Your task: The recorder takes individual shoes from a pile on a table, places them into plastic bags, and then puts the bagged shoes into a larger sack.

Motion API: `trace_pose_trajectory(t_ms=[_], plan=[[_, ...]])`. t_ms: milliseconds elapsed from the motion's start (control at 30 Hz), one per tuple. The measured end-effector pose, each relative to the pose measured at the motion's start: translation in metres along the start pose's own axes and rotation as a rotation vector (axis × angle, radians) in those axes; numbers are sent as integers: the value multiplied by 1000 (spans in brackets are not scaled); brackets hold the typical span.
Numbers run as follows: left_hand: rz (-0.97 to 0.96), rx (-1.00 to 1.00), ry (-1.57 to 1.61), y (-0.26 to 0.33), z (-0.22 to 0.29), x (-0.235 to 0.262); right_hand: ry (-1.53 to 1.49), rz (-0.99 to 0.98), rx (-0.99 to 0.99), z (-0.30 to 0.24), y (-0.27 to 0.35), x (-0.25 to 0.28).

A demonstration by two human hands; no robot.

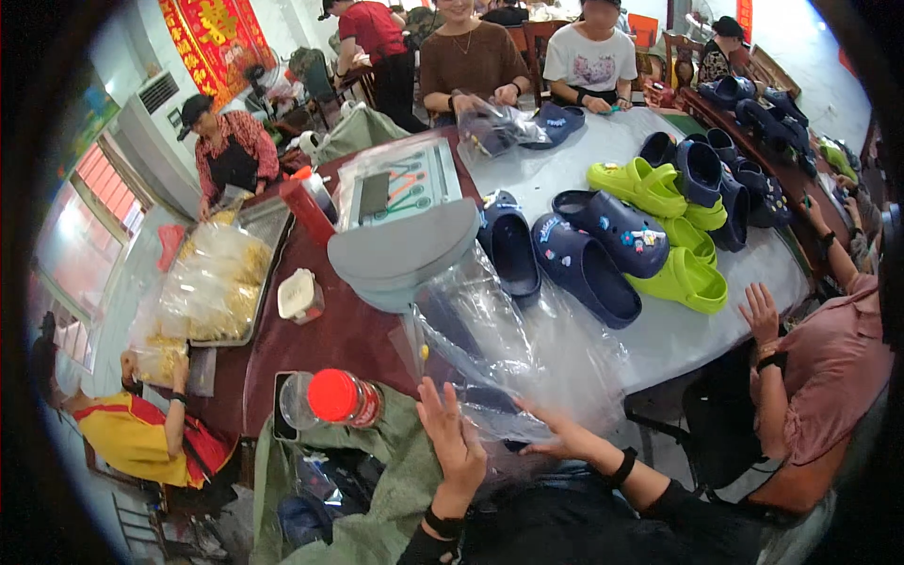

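Note:
A clear plastic bag [508,348] lies over the table's near edge, in front of the grey machine and the navy clogs. My left hand [452,441] is raised at the bag's left side, fingers stretched and apart, holding nothing. Against the bag's lower right part rests my right hand [563,435], its fingers reaching out flat along the plastic. Something dark shows through the film between my hands; I cannot tell its shape. Just beyond the bag are a navy clog [509,247] and a further navy pair [584,273] with small charms.
Lime-green clogs [692,273] and more navy ones pile up on the right. A grey machine [405,250] with a rounded front stands left of the bag. A red-lidded jar [341,397], a white tub [300,296] and a metal tray [268,226] are further left. Several people work around the table.

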State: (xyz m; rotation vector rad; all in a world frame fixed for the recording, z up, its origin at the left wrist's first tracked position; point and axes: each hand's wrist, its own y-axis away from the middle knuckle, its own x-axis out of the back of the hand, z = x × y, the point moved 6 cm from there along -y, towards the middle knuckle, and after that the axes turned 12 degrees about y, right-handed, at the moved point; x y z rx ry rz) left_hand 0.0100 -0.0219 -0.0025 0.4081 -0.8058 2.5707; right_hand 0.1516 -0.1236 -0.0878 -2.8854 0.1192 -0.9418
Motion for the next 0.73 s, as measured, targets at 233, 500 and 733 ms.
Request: trace_pose_trajectory(t_ms=[233, 500, 733], plan=[[-311, -137, 130, 1, 11, -11, 75, -64, 18, 23, 6, -16], [-572, -297, -121, 21, 35, -43, 234, -126, 36, 15, 10, -22], [-537, -284, 82, 19, 39, -43, 77, -101, -36, -5, 14, 2]])
